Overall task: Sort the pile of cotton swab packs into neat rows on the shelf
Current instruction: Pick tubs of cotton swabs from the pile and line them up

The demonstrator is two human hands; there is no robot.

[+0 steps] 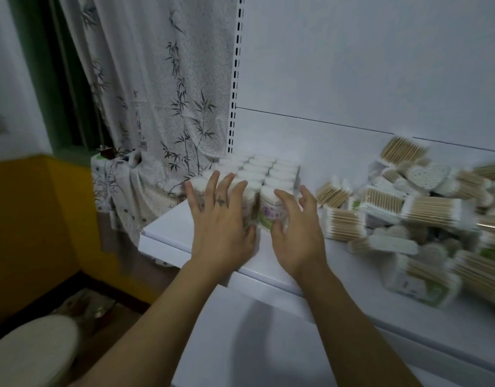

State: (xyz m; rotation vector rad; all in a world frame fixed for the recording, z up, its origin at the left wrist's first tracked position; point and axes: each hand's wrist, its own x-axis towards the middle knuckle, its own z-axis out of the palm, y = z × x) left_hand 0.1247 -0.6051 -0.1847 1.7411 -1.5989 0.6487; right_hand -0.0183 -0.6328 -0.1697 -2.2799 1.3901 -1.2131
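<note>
Upright cotton swab packs [264,170] stand in neat rows at the left end of the white shelf [168,230]. My left hand [219,219] lies flat with spread, straight fingers against the front left packs. My right hand [295,227] has its fingers loosely curved beside the front right pack [268,212], which has a floral label; I cannot tell whether it touches it. A loose pile of swab packs [419,213] lies jumbled on the shelf's right part, blurred.
The white back panel [352,79] with a slotted upright [235,88] rises behind the shelf. A bamboo-print curtain [157,93] hangs left of it. Below left are a yellow wall [39,219] and a pale round stool [31,353].
</note>
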